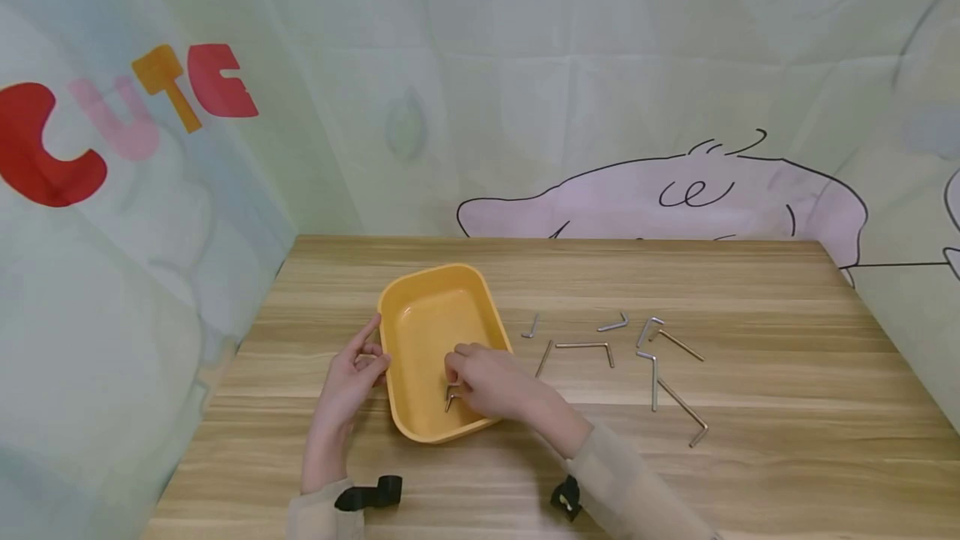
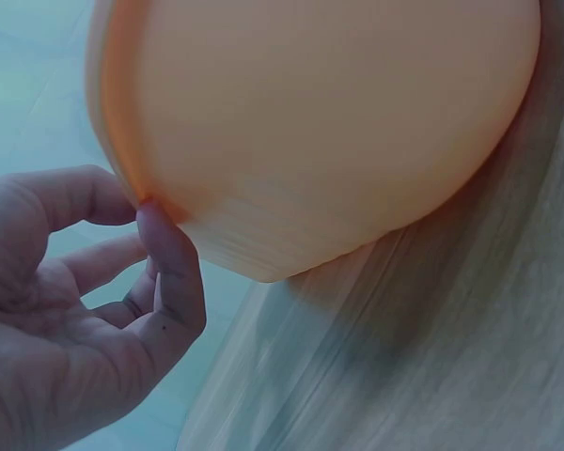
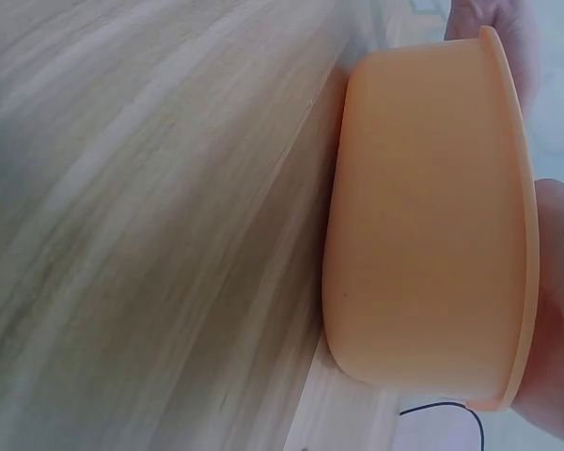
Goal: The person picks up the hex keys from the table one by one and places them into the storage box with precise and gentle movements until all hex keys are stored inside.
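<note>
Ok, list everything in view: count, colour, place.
Table: 1, wood-brown, lower half
Tray: 1, yellow, on table
Rods: 8, silver or brassy, right of tray
Inner rod: at least 1, grey, inside tray
Backdrop: 1, pale green, behind table
Letters: 4, red, pink, orange, backdrop left
Cartoons: at least 1, pink, backdrop right
Sleeves: 2, beige, bottom edge
Wrist devices: 2, black, at sleeves
Left hand: 1, bare, pinching tray rim
Right hand: 1, bare, partly inside tray

One tray (image 1: pixel 427 323), two hands (image 1: pixel 348 377), four letters (image 1: pixel 161 71), eight hex keys (image 1: pixel 581 346) on the surface (image 1: pixel 787 340); in the tray, at least one more.
</note>
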`<move>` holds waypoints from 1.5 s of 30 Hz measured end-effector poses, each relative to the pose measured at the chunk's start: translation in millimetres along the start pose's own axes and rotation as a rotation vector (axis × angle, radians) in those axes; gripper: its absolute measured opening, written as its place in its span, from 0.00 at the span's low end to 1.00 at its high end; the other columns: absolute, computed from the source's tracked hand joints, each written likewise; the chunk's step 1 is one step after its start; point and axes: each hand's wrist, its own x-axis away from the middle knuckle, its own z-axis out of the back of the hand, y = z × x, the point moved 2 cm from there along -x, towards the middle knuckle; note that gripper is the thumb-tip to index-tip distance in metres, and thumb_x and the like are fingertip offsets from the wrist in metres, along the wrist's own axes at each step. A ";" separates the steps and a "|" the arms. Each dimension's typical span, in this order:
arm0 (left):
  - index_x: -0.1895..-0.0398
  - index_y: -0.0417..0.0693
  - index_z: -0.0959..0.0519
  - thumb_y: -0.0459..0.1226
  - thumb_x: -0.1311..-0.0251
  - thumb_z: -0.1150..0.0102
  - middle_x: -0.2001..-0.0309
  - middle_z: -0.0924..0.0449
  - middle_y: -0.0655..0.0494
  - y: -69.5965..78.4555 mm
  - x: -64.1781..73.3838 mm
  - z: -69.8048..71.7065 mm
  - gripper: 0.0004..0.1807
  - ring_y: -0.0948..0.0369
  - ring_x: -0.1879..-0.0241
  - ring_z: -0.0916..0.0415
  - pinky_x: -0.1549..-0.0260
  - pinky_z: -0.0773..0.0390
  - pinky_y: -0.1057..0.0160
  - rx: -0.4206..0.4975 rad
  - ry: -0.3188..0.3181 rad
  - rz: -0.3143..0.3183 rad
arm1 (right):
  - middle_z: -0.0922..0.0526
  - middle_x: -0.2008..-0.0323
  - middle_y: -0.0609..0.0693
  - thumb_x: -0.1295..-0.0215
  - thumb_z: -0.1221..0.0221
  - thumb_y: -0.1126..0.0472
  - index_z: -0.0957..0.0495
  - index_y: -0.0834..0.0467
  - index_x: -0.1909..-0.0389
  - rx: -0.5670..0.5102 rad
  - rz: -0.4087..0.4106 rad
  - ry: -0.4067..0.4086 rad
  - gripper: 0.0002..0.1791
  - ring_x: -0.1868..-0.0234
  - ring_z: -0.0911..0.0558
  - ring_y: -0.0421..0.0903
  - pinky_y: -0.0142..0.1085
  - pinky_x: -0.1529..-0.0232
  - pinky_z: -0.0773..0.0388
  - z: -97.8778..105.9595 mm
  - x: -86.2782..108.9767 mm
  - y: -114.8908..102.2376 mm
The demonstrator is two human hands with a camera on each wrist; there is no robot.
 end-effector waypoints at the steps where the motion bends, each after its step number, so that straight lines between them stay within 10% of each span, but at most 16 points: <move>1: 0.25 0.55 0.44 0.28 0.35 0.50 0.60 0.37 0.57 0.1 0.1 0.1 0.35 0.71 0.73 0.33 0.68 0.23 0.72 -0.001 0.000 0.001 | 0.25 0.69 0.42 0.44 0.43 0.68 0.24 0.53 0.67 -0.004 0.003 0.013 0.07 0.68 0.28 0.38 0.26 0.70 0.31 0.5 0.7 0.3; 45: 0.26 0.57 0.44 0.29 0.35 0.49 0.59 0.37 0.56 0.7 -0.9 0.4 0.35 0.71 0.73 0.32 0.66 0.23 0.71 -0.020 0.009 0.010 | 0.25 0.69 0.41 0.50 0.41 0.69 0.23 0.51 0.64 0.040 0.015 0.338 0.12 0.69 0.29 0.36 0.26 0.69 0.30 19.5 46.1 -0.5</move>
